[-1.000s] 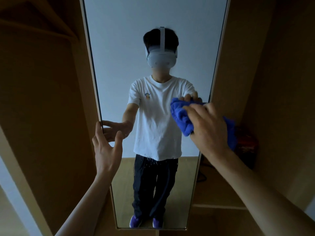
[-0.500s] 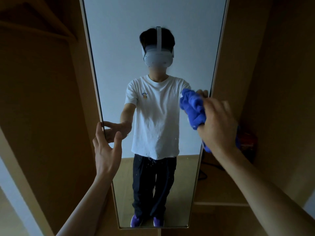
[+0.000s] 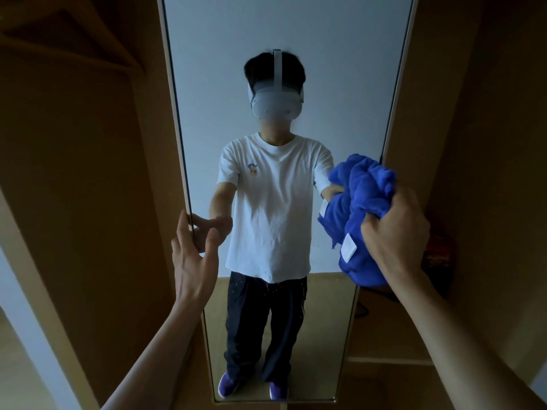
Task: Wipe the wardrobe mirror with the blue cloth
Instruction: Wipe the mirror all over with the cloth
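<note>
At the right edge of the mirror (image 3: 281, 84), the bunched blue cloth (image 3: 362, 202) seems to touch it, gripped from below by the curled fingers (image 3: 373, 229) of the right hand (image 3: 396, 236). The left hand (image 3: 192, 261) lies open at the left edge.

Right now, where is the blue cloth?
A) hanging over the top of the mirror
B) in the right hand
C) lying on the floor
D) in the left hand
B: the right hand grips the bunched blue cloth by the right edge of the mirror, while the left hand holds nothing.
</note>
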